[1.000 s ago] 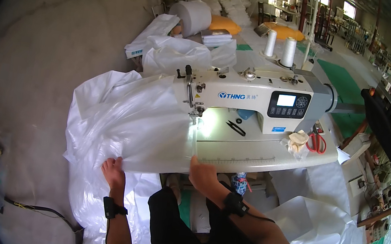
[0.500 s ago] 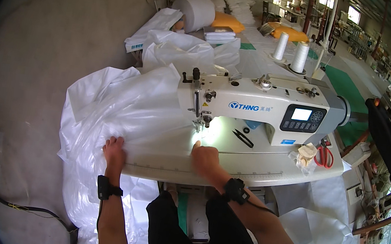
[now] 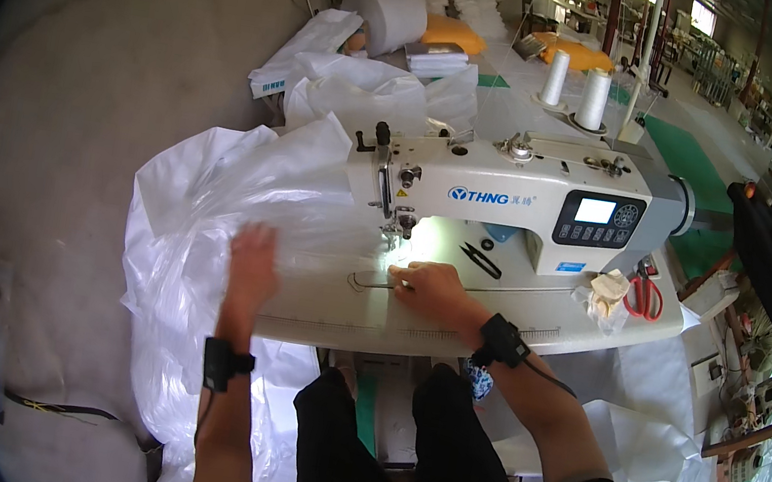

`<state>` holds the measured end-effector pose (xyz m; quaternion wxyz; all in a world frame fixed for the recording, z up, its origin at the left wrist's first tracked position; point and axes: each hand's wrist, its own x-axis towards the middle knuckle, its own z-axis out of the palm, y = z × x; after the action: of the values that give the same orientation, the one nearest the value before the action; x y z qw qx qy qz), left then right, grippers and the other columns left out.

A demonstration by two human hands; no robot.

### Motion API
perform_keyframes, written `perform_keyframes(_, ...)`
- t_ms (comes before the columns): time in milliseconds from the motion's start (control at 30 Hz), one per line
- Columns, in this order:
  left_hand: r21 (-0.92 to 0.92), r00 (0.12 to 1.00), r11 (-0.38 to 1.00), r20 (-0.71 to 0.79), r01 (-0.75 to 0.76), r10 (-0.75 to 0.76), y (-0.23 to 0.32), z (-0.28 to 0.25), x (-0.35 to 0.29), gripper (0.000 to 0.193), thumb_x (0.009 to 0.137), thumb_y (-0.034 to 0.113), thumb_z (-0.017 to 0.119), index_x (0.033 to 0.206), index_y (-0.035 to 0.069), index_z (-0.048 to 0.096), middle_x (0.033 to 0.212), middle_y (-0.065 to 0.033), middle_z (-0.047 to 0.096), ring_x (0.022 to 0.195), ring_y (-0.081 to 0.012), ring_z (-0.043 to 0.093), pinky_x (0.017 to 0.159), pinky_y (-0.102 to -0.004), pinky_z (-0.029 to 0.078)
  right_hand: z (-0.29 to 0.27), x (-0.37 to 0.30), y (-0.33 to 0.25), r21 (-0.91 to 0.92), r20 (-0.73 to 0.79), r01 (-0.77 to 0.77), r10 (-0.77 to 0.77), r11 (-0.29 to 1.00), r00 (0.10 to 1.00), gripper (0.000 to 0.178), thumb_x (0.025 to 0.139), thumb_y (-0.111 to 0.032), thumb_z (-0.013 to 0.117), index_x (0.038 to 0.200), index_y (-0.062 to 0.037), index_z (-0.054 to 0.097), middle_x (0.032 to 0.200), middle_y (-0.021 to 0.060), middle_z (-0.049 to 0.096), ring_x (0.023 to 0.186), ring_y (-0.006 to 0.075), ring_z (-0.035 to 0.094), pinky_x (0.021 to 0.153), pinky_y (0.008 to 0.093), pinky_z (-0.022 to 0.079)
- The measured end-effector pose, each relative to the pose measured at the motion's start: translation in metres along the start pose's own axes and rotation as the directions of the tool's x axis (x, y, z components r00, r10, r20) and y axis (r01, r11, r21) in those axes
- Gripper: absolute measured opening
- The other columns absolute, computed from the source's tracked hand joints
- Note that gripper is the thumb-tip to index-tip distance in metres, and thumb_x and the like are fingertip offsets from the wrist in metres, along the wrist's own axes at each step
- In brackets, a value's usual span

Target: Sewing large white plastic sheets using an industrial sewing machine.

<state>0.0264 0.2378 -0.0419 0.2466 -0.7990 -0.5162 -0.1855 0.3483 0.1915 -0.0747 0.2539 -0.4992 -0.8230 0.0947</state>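
A white sewing machine [image 3: 504, 184] stands on a pale table [image 3: 313, 330], its lamp lighting the needle and presser foot [image 3: 391, 232]. My right hand [image 3: 433, 291] is just in front of the presser foot, fingers curled together; what they hold, if anything, is hidden. A thin dark line with a hooked end shows left of its fingertips; I cannot tell what it is. My left hand [image 3: 253, 261], smeared by motion, is over the table's left part beside a crumpled white plastic sheet [image 3: 196, 243]. The sheet drapes off the table's left side.
Black thread snips [image 3: 481, 260] lie under the machine arm. Red-handled scissors [image 3: 643, 297] and a beige scrap [image 3: 608, 289] are at the right. Two white thread cones [image 3: 594, 100] stand behind. A large white roll [image 3: 386, 20] is at the back, a wall on the left.
My left hand has lifted or slid away from the sheet's edge, up and to the right. My right hand has moved slightly right and turned, its index finger no longer pointing at the needle.
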Motion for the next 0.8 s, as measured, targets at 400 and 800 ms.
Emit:
perform_keyframes(400, -0.576, 0.966, 0.811, 0.134, -0.106, 0.221, 0.095, 0.038, 0.026, 0.024, 0.079, 0.020, 0.061, 0.101, 0.013, 0.066, 0.097, -0.0047, 0.059, 0.097, -0.0271, 0.054, 0.088, -0.0396, 0.042, 0.014, 0.019, 0.008, 0.048, 0.002, 0.082, -0.082, 0.995, 0.997, 0.025, 0.082, -0.029, 0.055, 0.095, -0.0150, 0.070, 0.083, 0.0068, 0.066, 0.081, 0.0256, 0.063, 0.073, 0.0385, 0.049)
perform_keyframes(800, -0.601, 0.996, 0.798, 0.089, 0.035, 0.023, 0.118, 0.048, 0.031, 0.026, 0.077, 0.032, 0.067, 0.092, 0.011, 0.069, 0.091, -0.0051, 0.062, 0.093, -0.0241, 0.057, 0.084, -0.0381, 0.041, 0.026, 0.065, 0.028, 0.171, -0.015, -0.159, 0.164, 0.972, 0.986, 0.028, 0.083, -0.029, 0.056, 0.075, -0.0060, 0.069, 0.069, 0.0118, 0.065, 0.063, 0.0281, 0.063, 0.061, 0.0368, 0.049)
